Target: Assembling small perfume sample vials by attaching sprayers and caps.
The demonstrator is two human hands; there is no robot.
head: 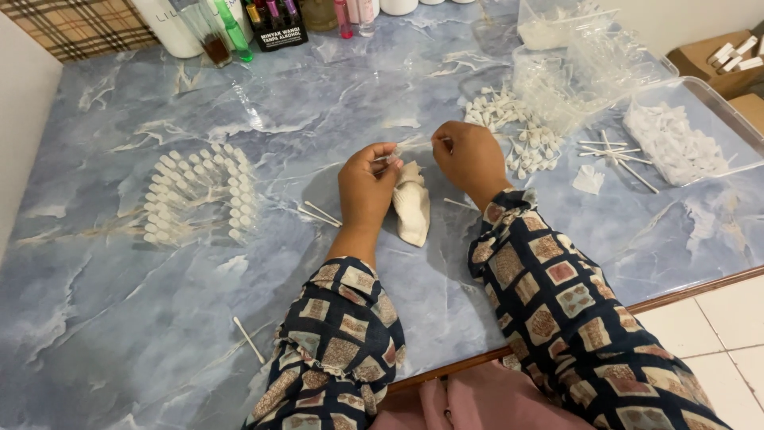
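My left hand and my right hand meet over the blue marbled table, both pinching a small clear tube with a white end held level between them. Just below the hands lies a crumpled cream cloth. Both arms wear dark patterned sleeves.
Rows of small clear vials with white caps lie at the left. White caps and thin white sticks are heaped at the right beside clear plastic trays. Bottles stand along the far edge. Loose sticks lie near me.
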